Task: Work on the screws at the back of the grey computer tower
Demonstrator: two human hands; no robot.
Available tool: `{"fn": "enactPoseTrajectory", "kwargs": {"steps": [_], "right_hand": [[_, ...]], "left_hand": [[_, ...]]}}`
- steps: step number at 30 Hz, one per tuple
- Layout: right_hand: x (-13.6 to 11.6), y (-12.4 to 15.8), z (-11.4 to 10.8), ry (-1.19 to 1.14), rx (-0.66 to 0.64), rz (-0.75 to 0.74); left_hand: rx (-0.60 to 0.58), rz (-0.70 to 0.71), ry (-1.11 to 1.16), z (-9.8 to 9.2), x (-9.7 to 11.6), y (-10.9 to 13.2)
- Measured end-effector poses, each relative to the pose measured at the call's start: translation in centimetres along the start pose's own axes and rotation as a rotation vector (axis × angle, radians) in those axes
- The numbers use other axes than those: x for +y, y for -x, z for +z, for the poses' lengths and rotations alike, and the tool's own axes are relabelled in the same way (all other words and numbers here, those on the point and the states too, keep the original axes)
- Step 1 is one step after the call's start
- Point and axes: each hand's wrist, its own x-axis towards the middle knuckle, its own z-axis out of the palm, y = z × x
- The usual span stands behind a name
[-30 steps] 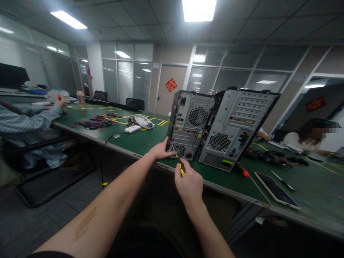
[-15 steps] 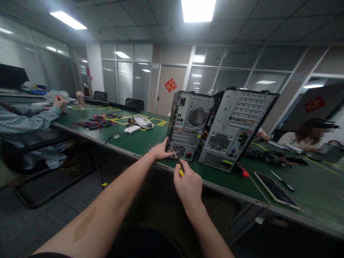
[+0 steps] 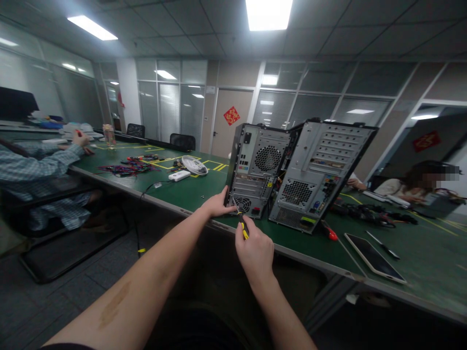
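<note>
Two desktop computer cases stand side by side on the green table, their rear panels toward me. At the lower left edge of the smaller computer case [image 3: 245, 187], my left hand [image 3: 216, 204] grips the corner, thumb stretched over the rear panel and fingers along the side. My right hand [image 3: 256, 247] is closed around a yellow-and-black screwdriver [image 3: 243, 225]. Its shaft points up at the round lower grille, close to my left thumb; the exact contact of the tip is too small to tell. The larger computer case [image 3: 297, 165] leans slightly at the right.
Right of the cases lie a red-handled tool [image 3: 331, 233], a phone [image 3: 375, 257], a pen [image 3: 383, 244] and black cables [image 3: 368, 215]. Leftward are a white power strip [image 3: 179, 176], a white oval part [image 3: 194, 165] and coloured wires [image 3: 127, 168]. Other people sit at both sides.
My right hand and the screwdriver have shifted very slightly, the handle turning a little. My left hand and both cases stay in place.
</note>
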Motion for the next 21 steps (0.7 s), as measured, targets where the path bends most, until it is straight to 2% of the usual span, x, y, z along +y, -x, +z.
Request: {"fn": "enactPoseTrajectory", "kwargs": {"steps": [8, 21], "right_hand": [[0.1, 0.0, -0.1, 0.061, 0.020, -0.037], [-1.0, 0.1, -0.7, 0.066, -0.054, 0.074]], "left_hand": [[0.006, 0.014, -0.003, 0.1, -0.1, -0.1], [0.001, -0.011, 0.004, 0.1, 0.0, 0.0]]}}
